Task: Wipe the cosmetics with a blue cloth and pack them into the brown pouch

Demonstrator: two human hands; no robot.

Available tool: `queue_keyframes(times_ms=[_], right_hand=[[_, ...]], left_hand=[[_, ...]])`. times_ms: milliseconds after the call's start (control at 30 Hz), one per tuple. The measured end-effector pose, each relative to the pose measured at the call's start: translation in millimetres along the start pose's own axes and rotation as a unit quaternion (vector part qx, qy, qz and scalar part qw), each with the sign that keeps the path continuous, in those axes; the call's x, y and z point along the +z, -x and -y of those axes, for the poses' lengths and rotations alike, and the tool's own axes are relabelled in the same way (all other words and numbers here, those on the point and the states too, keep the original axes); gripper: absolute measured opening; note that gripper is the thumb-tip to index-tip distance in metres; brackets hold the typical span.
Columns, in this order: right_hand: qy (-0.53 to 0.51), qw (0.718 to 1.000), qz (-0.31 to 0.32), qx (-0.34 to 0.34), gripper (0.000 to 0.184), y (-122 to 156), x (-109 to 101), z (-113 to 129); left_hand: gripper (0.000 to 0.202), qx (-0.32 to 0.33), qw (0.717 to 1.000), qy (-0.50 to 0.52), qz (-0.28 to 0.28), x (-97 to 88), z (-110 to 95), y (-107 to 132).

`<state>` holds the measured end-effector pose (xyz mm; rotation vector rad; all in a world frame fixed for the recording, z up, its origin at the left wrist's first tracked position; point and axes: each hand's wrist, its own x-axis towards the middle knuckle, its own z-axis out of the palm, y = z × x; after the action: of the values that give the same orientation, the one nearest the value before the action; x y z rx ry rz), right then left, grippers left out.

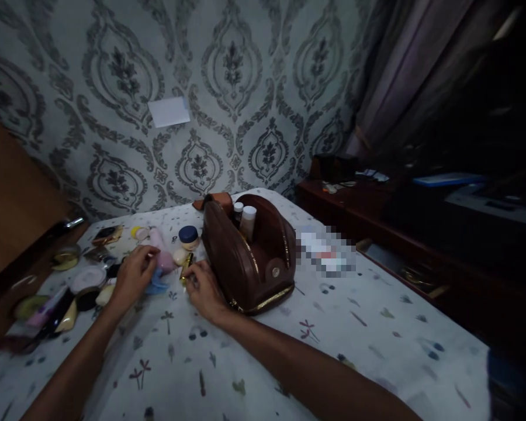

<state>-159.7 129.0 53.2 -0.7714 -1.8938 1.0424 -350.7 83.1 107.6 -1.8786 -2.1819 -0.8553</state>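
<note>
A brown leather toiletry bag (232, 251) stands unzipped on the patterned sheet, with white-capped bottles (248, 222) upright inside. Beside its left side, my right hand (205, 291) pinches a small shiny gold tube (186, 270). My left hand (135, 273) is over the spread of cosmetics, its fingers bent and apart, with no held thing visible. Close to its fingertips lie a pink bottle (165, 262) and a crumpled blue item (158, 284). A jar with a dark blue lid (188, 236) sits between the bag and the pink bottle.
Several jars, tubes and a round pale container (88, 278) crowd the left side. A brown strap or case (219, 202) lies behind the bag. To the right are a blurred-out packet (328, 251) and a dark wooden desk (333, 207). The wallpapered wall (245, 117) rises behind.
</note>
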Motion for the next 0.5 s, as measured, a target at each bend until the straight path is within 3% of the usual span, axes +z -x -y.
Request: queue_keyframes(times_ms=[133, 267, 400, 500], right_hand=[[-0.005, 1.0, 0.002, -0.002, 0.026, 1, -1, 2], [0.0, 1.0, 0.002, -0.004, 0.024, 2, -2, 3], [0.013, 1.0, 0.008, -0.009, 0.019, 2, -2, 6], [0.013, 0.999, 0.038, -0.02, 0.019, 2, -2, 9]], left_hand=[[0.045, -0.025, 1.0, -0.009, 0.001, -0.2, -1, 8], [0.036, -0.033, 0.998, -0.05, -0.021, -5.9, -7, 14], [0.03, -0.011, 0.999, -0.006, 0.045, -16.5, -21, 17], [0.036, 0.019, 0.996, 0.007, 0.083, -16.0, -28, 24]])
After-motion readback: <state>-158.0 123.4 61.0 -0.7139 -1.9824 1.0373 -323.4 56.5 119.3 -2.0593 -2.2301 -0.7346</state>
